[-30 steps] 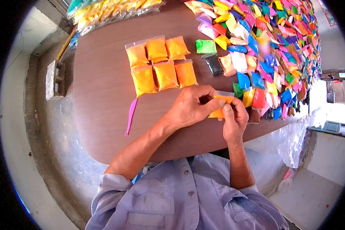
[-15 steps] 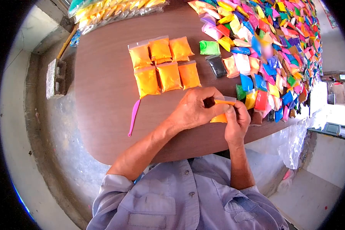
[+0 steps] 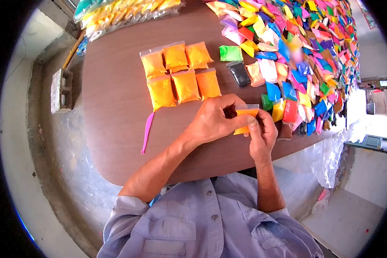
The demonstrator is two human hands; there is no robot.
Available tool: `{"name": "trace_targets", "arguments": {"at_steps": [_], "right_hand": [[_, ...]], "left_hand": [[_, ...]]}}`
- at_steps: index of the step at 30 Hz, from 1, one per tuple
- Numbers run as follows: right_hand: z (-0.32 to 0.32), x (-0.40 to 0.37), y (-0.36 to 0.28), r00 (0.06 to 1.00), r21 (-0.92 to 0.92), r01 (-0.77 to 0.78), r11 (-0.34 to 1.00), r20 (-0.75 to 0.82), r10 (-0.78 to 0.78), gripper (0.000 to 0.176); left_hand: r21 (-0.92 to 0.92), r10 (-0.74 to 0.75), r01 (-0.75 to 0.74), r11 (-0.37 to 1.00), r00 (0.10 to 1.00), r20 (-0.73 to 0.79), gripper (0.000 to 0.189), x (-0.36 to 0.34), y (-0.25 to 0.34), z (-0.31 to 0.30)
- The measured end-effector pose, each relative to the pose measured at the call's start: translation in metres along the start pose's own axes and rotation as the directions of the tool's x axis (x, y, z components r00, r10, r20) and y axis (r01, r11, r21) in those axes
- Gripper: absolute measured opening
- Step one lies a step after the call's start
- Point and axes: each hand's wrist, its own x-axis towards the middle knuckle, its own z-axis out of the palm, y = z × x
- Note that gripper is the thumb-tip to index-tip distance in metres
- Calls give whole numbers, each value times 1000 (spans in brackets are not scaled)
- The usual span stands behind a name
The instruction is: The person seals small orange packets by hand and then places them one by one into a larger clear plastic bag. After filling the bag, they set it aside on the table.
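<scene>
Pinched an orange zip-lock bag (image 3: 247,112) with left hand (image 3: 215,122) and right hand (image 3: 262,139); had orange packets (image 3: 185,87) in two rows; had not set that bag down.

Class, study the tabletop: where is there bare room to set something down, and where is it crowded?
Bare tabletop shows left of the orange packets and pink plastic knife, between those packets and the plastic bags beyond, and between knife and left forearm. Coloured packets crowd the right side; beside them, the left hand and right hand hold another orange packet.
</scene>
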Motion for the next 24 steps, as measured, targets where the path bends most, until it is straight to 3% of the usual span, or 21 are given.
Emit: {"name": "trace_targets", "arguments": {"at_steps": [2, 8, 11, 14, 18, 20, 24], "right_hand": [[0, -1, 0, 1000, 7, -12, 1000, 25, 11, 32], [2, 0, -2, 1000, 49, -11, 999, 27, 10, 37], [2, 0, -6, 999, 48, -28, 998, 41, 26, 41], [-3, -3, -1, 997, 53, -43, 998, 64, 39, 44], [0, -2, 1, 998, 19, 0, 1000, 59, -2, 50], [1, -2, -5, 992, 90, -4, 996, 122, -7, 56], [3, -1, -5, 989, 112, 5, 994, 145, -22, 56]], "left_hand": [[73, 62, -61, 995, 998, -10, 17, -1, 0, 0], [100, 65, -61, 993, 997, -32, 16, -1, -6, 2], [1, 9, -9, 1000, 999, -45, 19, -1, -9, 6], [86, 49, -45, 995, 998, -46, 24, 0, -6, 3], [38, 68, -66, 997, 997, -42, 24, 1, 3, 1], [124, 87, -92, 988, 995, 44, 24, 0, 1, -3], [107, 53, -59, 993, 997, 58, 21, -1, 1, -3]]}}
